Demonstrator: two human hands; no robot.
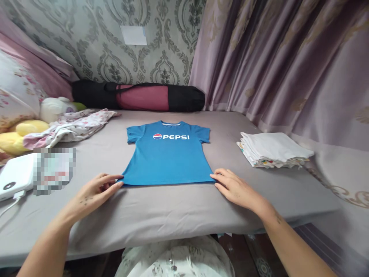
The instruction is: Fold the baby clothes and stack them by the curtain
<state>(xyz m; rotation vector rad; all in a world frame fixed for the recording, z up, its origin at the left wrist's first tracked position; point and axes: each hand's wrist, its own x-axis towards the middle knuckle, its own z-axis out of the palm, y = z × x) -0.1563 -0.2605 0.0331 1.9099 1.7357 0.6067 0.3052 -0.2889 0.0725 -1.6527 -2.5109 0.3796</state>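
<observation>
On grey sheet [161, 215], left hand [93, 195] and right hand [238, 188], well apart, pinch blue T-shirt [170, 159] by hem corners [128, 182], probably keeping it flat

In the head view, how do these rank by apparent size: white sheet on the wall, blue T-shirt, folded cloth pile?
1. Blue T-shirt
2. Folded cloth pile
3. White sheet on the wall; it is farther away, so real size is unsure.

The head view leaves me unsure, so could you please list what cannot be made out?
All in the head view:
Blue shirt: underside hidden by its printed side.
Item beside the white device: blurred by pixelation.
White cable: far end cut by left edge.
Folded cloths: insides hidden by outer folds.
</observation>
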